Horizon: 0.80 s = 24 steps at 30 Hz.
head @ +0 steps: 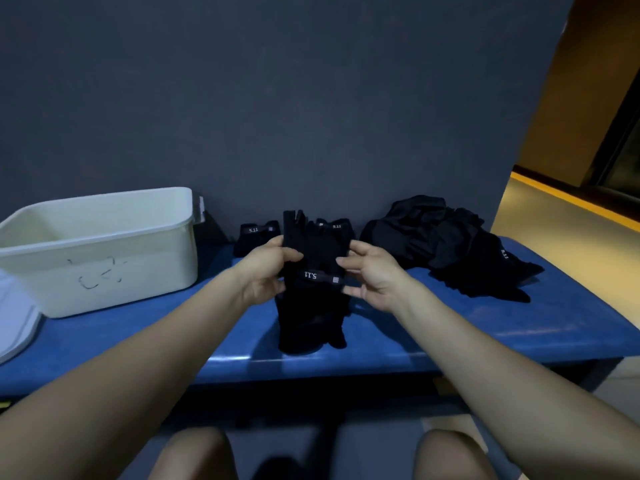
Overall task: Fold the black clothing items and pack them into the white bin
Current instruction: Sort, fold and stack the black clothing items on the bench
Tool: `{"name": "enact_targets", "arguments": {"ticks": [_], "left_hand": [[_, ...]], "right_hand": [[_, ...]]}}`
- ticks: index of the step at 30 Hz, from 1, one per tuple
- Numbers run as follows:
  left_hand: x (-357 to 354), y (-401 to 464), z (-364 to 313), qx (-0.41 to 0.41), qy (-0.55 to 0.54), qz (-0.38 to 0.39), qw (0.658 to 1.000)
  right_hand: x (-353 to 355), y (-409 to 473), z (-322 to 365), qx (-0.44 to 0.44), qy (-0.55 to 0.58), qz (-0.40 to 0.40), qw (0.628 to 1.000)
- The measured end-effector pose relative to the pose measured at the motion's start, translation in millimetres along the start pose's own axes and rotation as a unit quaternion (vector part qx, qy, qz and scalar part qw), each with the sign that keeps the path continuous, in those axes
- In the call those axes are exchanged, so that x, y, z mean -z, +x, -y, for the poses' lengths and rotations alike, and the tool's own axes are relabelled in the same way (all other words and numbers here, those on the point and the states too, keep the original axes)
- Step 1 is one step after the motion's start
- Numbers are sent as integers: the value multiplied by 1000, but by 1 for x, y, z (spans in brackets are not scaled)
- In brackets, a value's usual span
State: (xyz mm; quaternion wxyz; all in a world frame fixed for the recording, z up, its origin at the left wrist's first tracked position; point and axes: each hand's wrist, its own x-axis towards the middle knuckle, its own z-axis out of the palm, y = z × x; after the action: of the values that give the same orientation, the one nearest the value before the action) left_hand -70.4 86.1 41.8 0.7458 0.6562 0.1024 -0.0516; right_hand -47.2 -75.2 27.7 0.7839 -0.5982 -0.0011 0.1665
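Your left hand pinches a black glove above the counter; your right hand hovers released. The bin looks empty (pile remains unfolded).

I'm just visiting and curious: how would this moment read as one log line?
stage: folding | left hand: grips black gloves | right hand: at gloves' edge, grip unclear | white bin: looks empty | unfolded pile: right

Dim bluish scene, warm amber light at far right, soft focus, wide-angle bending at edges
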Motion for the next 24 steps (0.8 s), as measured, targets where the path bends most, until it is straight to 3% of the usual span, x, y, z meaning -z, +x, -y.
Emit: {"name": "enact_targets", "arguments": {"ticks": [5, 12, 15, 20, 24], "left_hand": [[12, 0, 8, 6, 22, 2, 1000], [11, -6, 52, 69, 29, -45, 996], [16, -5, 63, 74, 57, -59, 994], [26, -3, 67, 78, 133, -55, 987], [31, -9, 66, 78, 144, -49, 985]], "right_hand": [[-9, 9, -13, 14, -20, -57, 998], [-1, 15, -52, -39, -114, -163, 979], [0, 16, -57, -56, -122, -157, 978], [3, 9, -53, -61, -238, -104, 964], [2, 6, -50, -29, -220, -106, 969]]}}
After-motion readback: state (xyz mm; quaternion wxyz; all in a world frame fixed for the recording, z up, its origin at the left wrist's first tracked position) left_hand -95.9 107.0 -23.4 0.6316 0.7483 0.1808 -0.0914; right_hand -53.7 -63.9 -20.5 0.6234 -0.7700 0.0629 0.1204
